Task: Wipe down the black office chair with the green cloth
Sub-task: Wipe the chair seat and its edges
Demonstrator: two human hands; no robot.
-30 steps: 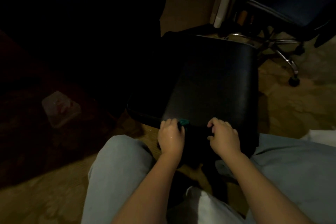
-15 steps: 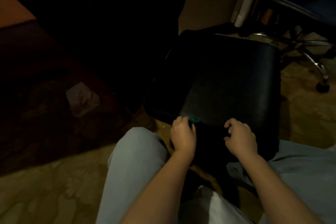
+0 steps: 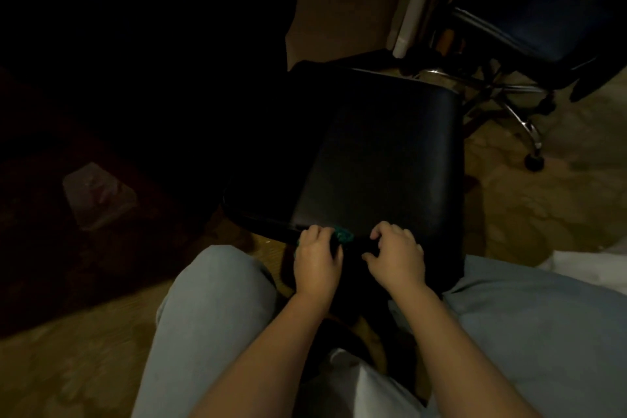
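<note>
The black office chair [image 3: 380, 159] stands in front of my knees, its seat dark and glossy. At the seat's near edge my left hand [image 3: 317, 260] grips the green cloth [image 3: 342, 234], of which only a small bunched part shows past my fingers. My right hand [image 3: 397, 256] rests a little to the right on the same front edge, its fingers curled over the seat's lip. The chair's left side and back are lost in darkness.
A second dark office chair [image 3: 543, 30] with a chrome wheeled base [image 3: 529, 132] stands at the far right. A white pole [image 3: 412, 0] leans behind the seat. A clear plastic packet [image 3: 98, 193] lies on the dim floor at left. My legs flank the chair.
Both hands have stayed on the seat's front edge, shifting only slightly. The camera has swung a little, to the left and back again.
</note>
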